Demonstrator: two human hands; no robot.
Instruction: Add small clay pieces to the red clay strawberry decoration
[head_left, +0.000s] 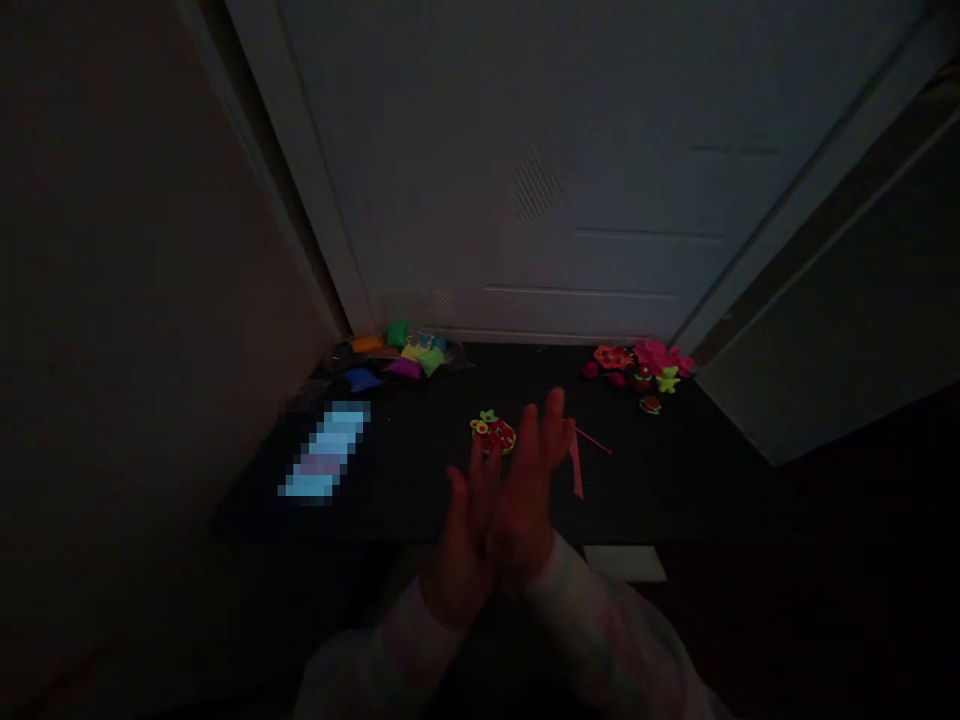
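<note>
My left hand (463, 550) and my right hand (521, 515) are pressed palm against palm above the front of the dark table (420, 480). The fingers of both are stretched out, pointing away from me. Whether anything lies between the palms is hidden. Just beyond the fingertips sits a small red piece with light dots (501, 434), topped by yellow and green flower-like shapes (484, 420). To the right of my right hand are a flat pink tapered tool (576, 468) and a thin pink stick (592, 438).
Several colourful packets (403, 368) lie at the back left, before a lit, blurred-out screen (326, 455). Small modelled figures stand at the back right, among them pink flowers (660, 357) and a yellow-green animal (667, 379). A white door (480, 200) rises behind the table. The light is dim.
</note>
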